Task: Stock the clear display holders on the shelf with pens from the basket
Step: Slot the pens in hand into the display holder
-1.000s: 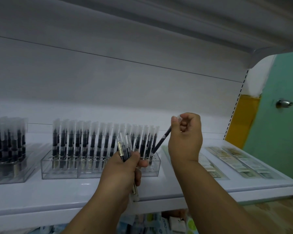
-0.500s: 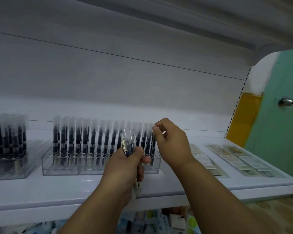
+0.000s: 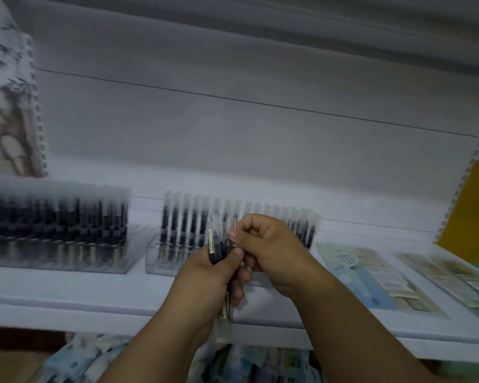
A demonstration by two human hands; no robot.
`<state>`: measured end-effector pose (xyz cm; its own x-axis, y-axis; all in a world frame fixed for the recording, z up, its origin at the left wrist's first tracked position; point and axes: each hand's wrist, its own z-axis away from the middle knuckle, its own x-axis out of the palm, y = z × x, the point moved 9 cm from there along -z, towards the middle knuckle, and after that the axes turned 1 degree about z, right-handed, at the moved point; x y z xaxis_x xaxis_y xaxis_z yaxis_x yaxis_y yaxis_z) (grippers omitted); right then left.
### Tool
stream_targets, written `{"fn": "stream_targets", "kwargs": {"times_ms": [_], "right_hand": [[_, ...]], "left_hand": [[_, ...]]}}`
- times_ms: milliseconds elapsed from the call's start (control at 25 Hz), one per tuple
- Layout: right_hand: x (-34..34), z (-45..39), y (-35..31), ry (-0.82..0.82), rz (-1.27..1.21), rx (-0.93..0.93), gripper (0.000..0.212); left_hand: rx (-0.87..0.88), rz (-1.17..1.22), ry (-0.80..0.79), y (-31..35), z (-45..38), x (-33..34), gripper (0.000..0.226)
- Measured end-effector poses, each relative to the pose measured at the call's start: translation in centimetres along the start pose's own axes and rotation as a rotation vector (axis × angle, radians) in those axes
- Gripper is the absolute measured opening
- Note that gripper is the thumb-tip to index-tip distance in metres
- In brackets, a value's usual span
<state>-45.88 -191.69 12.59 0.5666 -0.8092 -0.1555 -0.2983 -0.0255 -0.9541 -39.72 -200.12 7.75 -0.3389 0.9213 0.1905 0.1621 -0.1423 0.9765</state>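
Note:
My left hand (image 3: 205,280) grips a small bunch of black pens with clear caps (image 3: 215,244), held upright in front of the shelf. My right hand (image 3: 266,250) has come up against the bunch, and its thumb and forefinger pinch the top of one pen there. Behind both hands stands a clear display holder (image 3: 161,261) with a row of upright capped pens. A second clear holder (image 3: 56,236), packed with pens, stands further left. The frame is blurred and no basket is in view.
The white shelf (image 3: 94,294) carries flat packaged card goods (image 3: 371,283) to the right of the holders. Wrapped goods (image 3: 78,360) lie below the shelf edge. A patterned panel (image 3: 6,106) stands at the upper left and a yellow surface (image 3: 473,211) at the right.
My right hand set a single pen into the right end of the holder, then moved left to the bunch in my left hand. The view has swung leftward.

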Motion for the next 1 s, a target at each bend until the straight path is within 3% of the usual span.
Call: {"fn": "stream_targets", "kwargs": {"times_ms": [200, 320, 480, 600, 840, 1000], "right_hand": [[4.0, -2.2, -0.2, 0.149, -0.011, -0.046, 0.017], [4.2, -2.9, -1.3, 0.34, -0.061, -0.118, 0.017], [3.6, -3.3, -3.6, 0.543, -0.008, -0.295, 0.015], [4.7, -4.4, -4.4, 0.509, 0.1, -0.373, 0.011], [7.3, -5.8, -3.6, 0.411, 0.284, -0.379, 0.013], [8.0, -6.6, -3.1, 0.374, 0.391, -0.361, 0.017]], "left_hand": [[-0.014, 0.01, 0.242, 1.2, 1.7, -8.0, 0.019], [0.065, -0.362, 0.409, 3.2, 2.0, -12.7, 0.013], [0.172, -0.859, 0.375, 4.6, 1.6, -13.6, 0.017], [0.211, -0.992, 0.36, 4.8, 0.8, -13.5, 0.014], [0.072, -0.983, 0.259, 3.1, -1.3, -13.0, 0.017], [0.061, -1.008, 0.275, 2.8, -2.1, -13.5, 0.014]]}}
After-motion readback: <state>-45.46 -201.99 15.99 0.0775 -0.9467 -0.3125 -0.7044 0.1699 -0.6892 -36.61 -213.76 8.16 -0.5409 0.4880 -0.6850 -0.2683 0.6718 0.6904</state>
